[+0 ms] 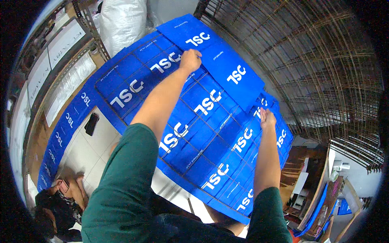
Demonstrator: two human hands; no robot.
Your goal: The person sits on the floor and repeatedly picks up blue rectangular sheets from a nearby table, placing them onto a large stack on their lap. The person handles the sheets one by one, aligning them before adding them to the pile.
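Observation:
Before me lies a broad layer of blue printed sheets (pixel 227 121) with white lettering, apparently fabric. Thin dark wires of a grid rack (pixel 191 128) cross over many of them. At the far right a separate blue sheet (pixel 221 60) lies slanted on top of the wires. My left hand (pixel 190 60) is closed at this sheet's left edge, its fingertips pinching the edge. By the sheet's near right end is my right hand (pixel 267 118), fingers stretched out and palm partly showing. Whether it touches the sheet is unclear.
Tall wire racks (pixel 316 60) stand along the right. A shelf unit (pixel 60 60) and a white sack (pixel 122 24) are at the left and back. A phone (pixel 92 124) lies on pale tiles. Another person (pixel 60 206) sits lower left; a cluttered wooden table (pixel 298 170) is lower right.

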